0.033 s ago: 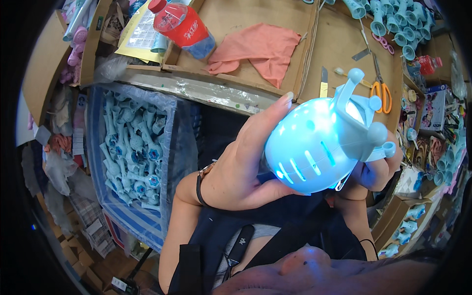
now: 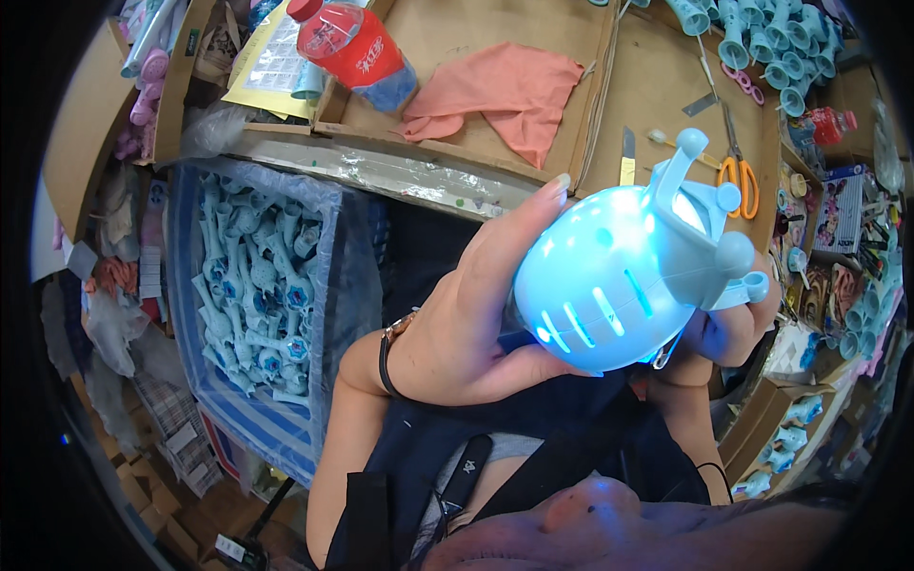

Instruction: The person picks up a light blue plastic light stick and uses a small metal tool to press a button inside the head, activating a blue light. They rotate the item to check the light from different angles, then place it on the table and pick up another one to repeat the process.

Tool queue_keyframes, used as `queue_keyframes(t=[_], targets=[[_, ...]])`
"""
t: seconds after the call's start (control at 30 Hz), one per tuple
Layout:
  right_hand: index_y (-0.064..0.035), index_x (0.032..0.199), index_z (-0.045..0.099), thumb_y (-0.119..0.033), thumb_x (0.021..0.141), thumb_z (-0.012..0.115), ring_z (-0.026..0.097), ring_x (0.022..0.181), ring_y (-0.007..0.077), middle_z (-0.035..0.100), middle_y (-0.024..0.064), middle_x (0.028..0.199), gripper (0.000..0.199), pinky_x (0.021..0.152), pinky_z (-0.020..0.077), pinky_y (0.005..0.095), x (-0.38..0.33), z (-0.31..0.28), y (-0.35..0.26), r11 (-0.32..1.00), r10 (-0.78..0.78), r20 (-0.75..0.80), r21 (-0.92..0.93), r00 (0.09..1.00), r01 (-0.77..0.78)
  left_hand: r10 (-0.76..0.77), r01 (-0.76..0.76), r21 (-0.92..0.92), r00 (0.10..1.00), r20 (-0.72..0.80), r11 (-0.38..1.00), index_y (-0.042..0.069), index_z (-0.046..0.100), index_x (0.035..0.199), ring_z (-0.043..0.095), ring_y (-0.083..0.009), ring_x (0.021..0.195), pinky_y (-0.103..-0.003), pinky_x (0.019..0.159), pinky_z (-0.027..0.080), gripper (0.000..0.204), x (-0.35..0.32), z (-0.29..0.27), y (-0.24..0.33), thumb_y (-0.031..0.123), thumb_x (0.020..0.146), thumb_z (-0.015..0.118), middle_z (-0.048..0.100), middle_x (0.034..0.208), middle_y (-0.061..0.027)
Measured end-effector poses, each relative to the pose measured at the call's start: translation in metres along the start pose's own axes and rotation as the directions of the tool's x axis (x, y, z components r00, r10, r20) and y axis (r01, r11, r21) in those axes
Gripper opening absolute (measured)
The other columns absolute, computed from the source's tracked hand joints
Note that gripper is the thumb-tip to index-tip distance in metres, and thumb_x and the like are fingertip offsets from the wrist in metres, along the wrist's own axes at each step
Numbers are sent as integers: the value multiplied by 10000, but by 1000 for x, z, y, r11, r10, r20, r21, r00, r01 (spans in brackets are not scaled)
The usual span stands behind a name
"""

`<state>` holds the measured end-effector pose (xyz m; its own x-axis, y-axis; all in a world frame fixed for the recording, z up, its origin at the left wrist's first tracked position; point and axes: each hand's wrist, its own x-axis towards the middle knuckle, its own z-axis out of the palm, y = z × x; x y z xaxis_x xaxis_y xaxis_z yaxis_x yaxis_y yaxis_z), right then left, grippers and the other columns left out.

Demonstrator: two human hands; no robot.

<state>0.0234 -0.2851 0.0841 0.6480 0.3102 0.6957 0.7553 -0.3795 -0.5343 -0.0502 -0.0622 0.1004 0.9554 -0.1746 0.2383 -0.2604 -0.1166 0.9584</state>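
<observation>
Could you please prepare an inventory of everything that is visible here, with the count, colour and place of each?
Lit rounded toy: 1, light blue, between the hands
Bottles: 2, red-capped, upper left and far right
Cloth: 1, salmon, top centre
Cardboard tray: at least 1, tan, under the cloth
Cutter: 1, yellow handle, right of the cloth
Scissors: 1, orange handles, upper right
Lined bin: 1, blue and white, left
Bin parts: many, light blue, inside it
Loose parts: many, light blue, top right
Edge clutter: uncountable, mixed colours
Left hand: 1, bare, gripping the toy
Right hand: 1, bare, at its pronged end, partly hidden
</observation>
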Motion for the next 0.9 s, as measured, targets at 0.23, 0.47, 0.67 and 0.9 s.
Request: queue_keyframes(t=[0.23,0.47,0.67,0.9], targets=[[-64,859,615,-167,761,586,617,796,286,638,136,869,145,718,504,368,0,4,7,993,21,-46,121,999,-16,41,-39,61,999,-17,997,-42,194,1374,418,-360,1207,-374,988,348,963,2,1,0,187,662,801,311,1384,-236],[-69,857,559,-103,739,656,634,752,273,637,129,850,156,652,518,331,7,4,2,997,-80,-34,-11,996,79,61,-61,85,998,3,994,-44,194,1374,414,-367,1207,-379,982,353,964,6,0,-1,192,662,800,307,1386,-236],[-86,840,538,-88,713,694,631,731,260,624,104,827,201,633,512,324,10,9,5,995,-93,-30,-27,995,92,31,-31,69,999,-8,997,-44,202,1372,418,-373,1202,-383,981,354,958,6,1,-1,186,659,800,317,1380,-236],[-104,817,522,-70,678,739,625,710,244,606,76,800,260,612,503,321,8,7,3,997,-65,-15,-36,998,64,65,-63,93,998,-19,994,-40,211,1370,423,-382,1192,-384,975,362,954,6,1,-1,166,651,802,331,1368,-239]])
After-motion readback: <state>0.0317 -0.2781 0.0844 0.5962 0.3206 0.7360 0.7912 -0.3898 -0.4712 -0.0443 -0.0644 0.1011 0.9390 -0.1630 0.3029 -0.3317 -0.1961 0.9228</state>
